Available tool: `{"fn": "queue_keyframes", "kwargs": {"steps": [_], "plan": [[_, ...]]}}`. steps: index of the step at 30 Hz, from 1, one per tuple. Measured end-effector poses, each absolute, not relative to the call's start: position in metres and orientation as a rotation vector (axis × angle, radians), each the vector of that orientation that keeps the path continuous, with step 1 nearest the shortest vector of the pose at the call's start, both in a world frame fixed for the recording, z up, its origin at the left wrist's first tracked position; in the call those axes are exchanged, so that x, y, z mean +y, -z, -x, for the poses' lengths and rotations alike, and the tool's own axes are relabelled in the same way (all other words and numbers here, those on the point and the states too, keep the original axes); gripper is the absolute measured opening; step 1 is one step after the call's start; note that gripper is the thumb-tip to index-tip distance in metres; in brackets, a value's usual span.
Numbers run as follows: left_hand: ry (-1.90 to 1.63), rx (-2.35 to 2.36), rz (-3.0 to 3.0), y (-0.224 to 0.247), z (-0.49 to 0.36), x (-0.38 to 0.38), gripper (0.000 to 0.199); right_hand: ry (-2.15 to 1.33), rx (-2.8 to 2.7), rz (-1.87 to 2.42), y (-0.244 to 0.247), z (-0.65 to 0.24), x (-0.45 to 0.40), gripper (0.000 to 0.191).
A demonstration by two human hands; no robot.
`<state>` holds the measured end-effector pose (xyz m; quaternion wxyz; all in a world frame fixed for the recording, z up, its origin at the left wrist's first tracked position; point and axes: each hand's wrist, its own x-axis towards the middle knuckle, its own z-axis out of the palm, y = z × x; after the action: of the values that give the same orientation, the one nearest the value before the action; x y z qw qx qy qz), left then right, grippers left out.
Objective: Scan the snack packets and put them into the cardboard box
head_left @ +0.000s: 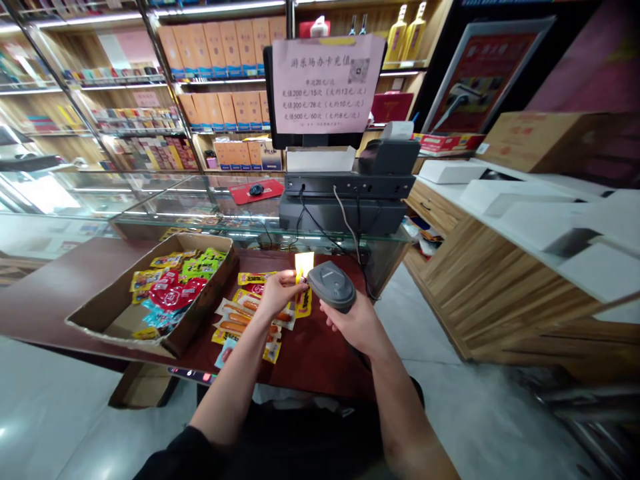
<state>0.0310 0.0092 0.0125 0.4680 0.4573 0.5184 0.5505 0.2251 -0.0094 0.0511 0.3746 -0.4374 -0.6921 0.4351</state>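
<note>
My right hand (353,323) is wrapped round the handle of a grey barcode scanner (333,283), its head tilted toward the left hand. My left hand (280,291) pinches a small yellow snack packet (304,267), whose upper part is brightly lit in front of the scanner. Below and beside the left hand, several packaged sausages (240,320) and yellow snack packets (273,351) lie on the dark red table (320,360). Another yellow packet (303,305) lies just under the scanner.
An open cardboard box (200,313) with colourful snack packets stands at the left. Behind the table are a glass counter (200,200), a monitor with a pink notice (325,87), a cash drawer (345,212) and dangling cables (345,217). A wooden cabinet (500,293) stands at the right.
</note>
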Motion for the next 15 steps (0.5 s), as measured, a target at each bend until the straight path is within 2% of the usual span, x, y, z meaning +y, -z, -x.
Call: {"fn": "queue_keyframes", "kwargs": {"steps": [8, 12, 15], "plan": [[-1.415, 1.466, -1.110, -0.029, 0.005, -0.009, 0.053, -1.041, -1.846, 1.152, -0.051, -0.216, -0.007, 0.024], [-1.468, 1.635, -1.148, -0.062, 0.077, -0.045, 0.053, -1.056, -1.977, 1.088, -0.051, -0.191, -0.001, 0.027], [-1.538, 1.954, -1.088, -0.082, 0.146, -0.082, 0.059, -1.072, -2.051, 0.996, -0.053, -0.164, 0.001, 0.033]]}}
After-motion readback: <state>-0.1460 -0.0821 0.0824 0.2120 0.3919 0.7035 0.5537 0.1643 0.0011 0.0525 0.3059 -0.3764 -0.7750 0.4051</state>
